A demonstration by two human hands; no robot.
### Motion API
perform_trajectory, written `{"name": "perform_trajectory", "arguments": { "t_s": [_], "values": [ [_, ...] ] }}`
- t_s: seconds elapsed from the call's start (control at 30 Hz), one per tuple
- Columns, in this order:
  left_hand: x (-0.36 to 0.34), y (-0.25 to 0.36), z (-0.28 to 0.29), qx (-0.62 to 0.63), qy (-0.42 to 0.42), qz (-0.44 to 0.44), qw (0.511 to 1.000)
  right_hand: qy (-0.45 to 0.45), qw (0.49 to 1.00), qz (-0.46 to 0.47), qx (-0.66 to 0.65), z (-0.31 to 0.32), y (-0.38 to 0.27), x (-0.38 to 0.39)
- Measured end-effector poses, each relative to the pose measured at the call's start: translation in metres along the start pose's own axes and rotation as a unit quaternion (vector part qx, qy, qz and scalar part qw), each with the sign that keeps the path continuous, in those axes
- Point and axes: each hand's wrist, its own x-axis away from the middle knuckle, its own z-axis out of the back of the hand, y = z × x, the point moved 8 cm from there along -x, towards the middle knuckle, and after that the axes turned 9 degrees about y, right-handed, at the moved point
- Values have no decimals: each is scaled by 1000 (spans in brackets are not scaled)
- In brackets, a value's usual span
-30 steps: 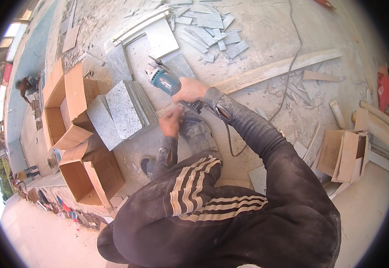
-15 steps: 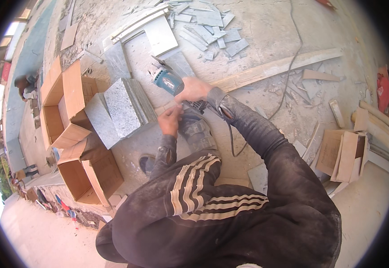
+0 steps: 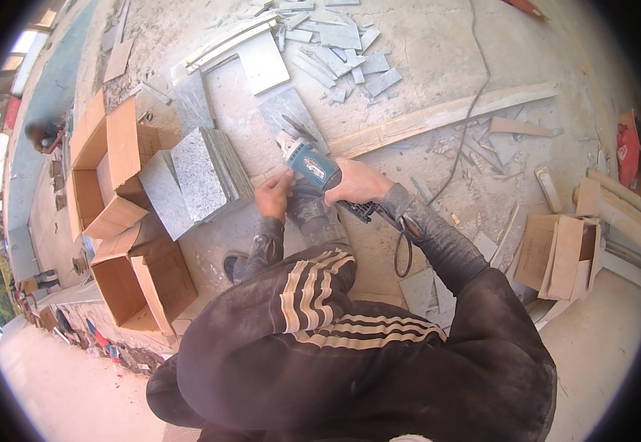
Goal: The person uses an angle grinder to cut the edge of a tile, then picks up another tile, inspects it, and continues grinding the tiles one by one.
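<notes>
A teal power tool with a metal disc (image 3: 308, 163) is in my right hand (image 3: 357, 179), which is closed around the rear of its body. Just left of the tool and a little below its front is my left hand (image 3: 275, 194), its fingers curled; what they hold, if anything, is too small to make out. A stack of grey speckled stone tiles (image 3: 200, 174) stands left of my hands. Behind the tool lies a grey slab (image 3: 285, 103). My knee and dusty shin pad (image 3: 317, 221) are below the tool.
Open cardboard boxes (image 3: 158, 287) sit at the left, more broken cardboard (image 3: 549, 258) at the right. Broken slate pieces (image 3: 339, 59) lie at the top. A long plank (image 3: 512, 99) crosses the floor, with a cable (image 3: 454, 173) over it. Another person (image 3: 43, 136) crouches at the far left.
My right hand has moved right and down, carrying the power tool lower and closer to me. My left hand has shifted slightly up and left, still with curled fingers.
</notes>
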Motion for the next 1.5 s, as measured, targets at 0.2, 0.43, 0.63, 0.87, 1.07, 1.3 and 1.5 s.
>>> {"name": "perform_trajectory", "arguments": {
  "t_s": [0.2, 0.43, 0.63, 0.87, 1.07, 1.3, 1.5],
  "values": [
    [-1, 1, -1, -7, -3, 8, 1000, -4, 999, -29, -40, 17, 5, 54],
    [-1, 55, -3, -281, 108, -172, 938, -14, 995, -81, -60, 35, -5, 107],
    [-10, 95, -76, -382, 128, -96, 910, 40, 974, -160, -154, 63, -17, 147],
    [-40, 92, -94, -387, 121, -17, 914, 157, 953, -197, -169, 101, -32, 158],
    [-70, 152, -56, -224, 58, -55, 971, 185, 934, -247, -180, 113, -23, 155],
    [-170, 265, 57, -318, 201, -196, 906, 152, 938, -230, -210, 112, -18, 138],
    [-245, 236, 124, -382, 222, -139, 886, 148, 931, -242, -231, 112, -10, 126]
  ]
}}
